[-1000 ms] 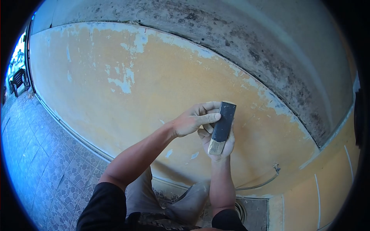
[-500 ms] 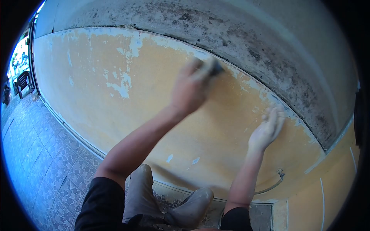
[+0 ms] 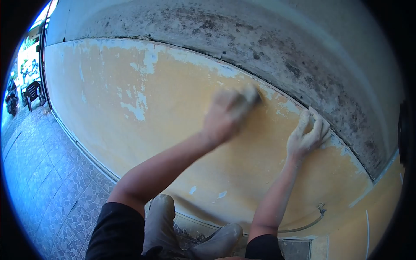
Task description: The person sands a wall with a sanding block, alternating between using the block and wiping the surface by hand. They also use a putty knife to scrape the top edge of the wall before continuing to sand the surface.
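Observation:
My left hand (image 3: 225,115) is smeared by motion in front of the yellow wall panel (image 3: 182,95), below its upper edge. Its fingers are wrapped round a small dark object (image 3: 258,98), too blurred to name. Pale dust coats my right hand (image 3: 307,133), whose bent fingers rest on the panel's upper edge, thumb and fingers apart, with nothing held. White patches (image 3: 139,106) of bare or peeled paint mark the panel near its top and left side.
Above the panel runs a grey, stained ledge (image 3: 260,47). A cable (image 3: 305,226) comes out of the wall at the lower right. Tiled floor (image 3: 56,182) lies at the left, with a dark chair (image 3: 32,93) and a motorbike (image 3: 11,100) beyond. My knees are below.
My right hand has moved up from in front of the panel onto its upper edge. My left hand, still holding the dark object, has shifted right and slightly down. The view has tilted a little.

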